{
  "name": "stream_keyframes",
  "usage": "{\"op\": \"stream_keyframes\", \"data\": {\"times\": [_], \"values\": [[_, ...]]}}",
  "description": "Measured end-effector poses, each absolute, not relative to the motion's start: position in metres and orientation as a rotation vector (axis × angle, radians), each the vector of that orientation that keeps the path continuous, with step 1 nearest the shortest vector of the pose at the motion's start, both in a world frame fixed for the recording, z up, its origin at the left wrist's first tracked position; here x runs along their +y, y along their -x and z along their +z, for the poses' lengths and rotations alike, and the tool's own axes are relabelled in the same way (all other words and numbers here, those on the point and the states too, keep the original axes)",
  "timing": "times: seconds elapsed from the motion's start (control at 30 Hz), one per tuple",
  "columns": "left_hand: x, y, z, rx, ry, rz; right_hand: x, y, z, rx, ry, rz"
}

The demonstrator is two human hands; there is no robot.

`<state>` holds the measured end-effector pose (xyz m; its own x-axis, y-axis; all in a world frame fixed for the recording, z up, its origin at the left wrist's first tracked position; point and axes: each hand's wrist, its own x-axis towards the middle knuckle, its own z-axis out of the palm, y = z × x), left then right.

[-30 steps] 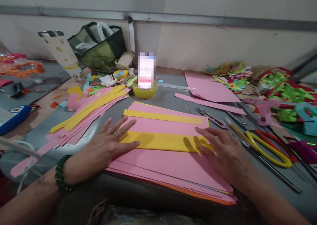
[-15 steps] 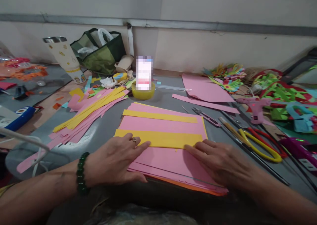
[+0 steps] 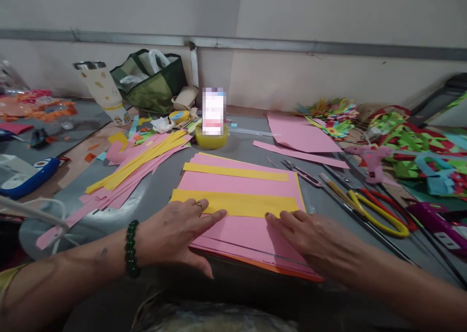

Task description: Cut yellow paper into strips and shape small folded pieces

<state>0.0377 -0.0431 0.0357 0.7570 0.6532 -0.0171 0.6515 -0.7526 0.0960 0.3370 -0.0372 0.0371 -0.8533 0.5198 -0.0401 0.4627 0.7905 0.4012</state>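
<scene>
- Left hand (image 3: 175, 227): spread wide, thumb apart, fingertips resting on a broad yellow strip (image 3: 237, 204).
- Right hand (image 3: 314, 234): fingers bent, tips at the strip's near edge; whether they pinch it cannot be told.
- Running between the hands: that strip, lying across a stack of pink sheets (image 3: 235, 230).
- Just beyond the fingertips: a narrower yellow strip (image 3: 237, 172), on the same stack.
- Beyond the left hand: loose pink and yellow strips (image 3: 146, 159).
</scene>
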Motion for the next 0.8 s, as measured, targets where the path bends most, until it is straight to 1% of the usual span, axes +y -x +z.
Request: {"op": "stream_keyframes", "data": {"times": [0.2,0.33,0.43,0.6,0.8], "values": [[-0.048,-0.044,0.027,1.067,-2.931,0.242,-0.036,-0.298,0.046,2.862,-0.814,0.464],[-0.054,-0.048,0.026,1.145,-2.900,0.246,-0.035,-0.275,0.048,2.866,-0.736,0.449],[-0.063,-0.038,0.024,1.263,-2.820,0.261,-0.036,-0.285,0.042,2.885,-0.795,0.442],[-0.083,-0.019,0.009,1.568,-2.715,0.411,-0.041,-0.328,0.034,2.912,-1.018,0.392],[-0.094,-0.018,-0.010,1.728,-2.601,0.584,-0.049,-0.352,0.032,3.044,-1.044,0.518]]}}
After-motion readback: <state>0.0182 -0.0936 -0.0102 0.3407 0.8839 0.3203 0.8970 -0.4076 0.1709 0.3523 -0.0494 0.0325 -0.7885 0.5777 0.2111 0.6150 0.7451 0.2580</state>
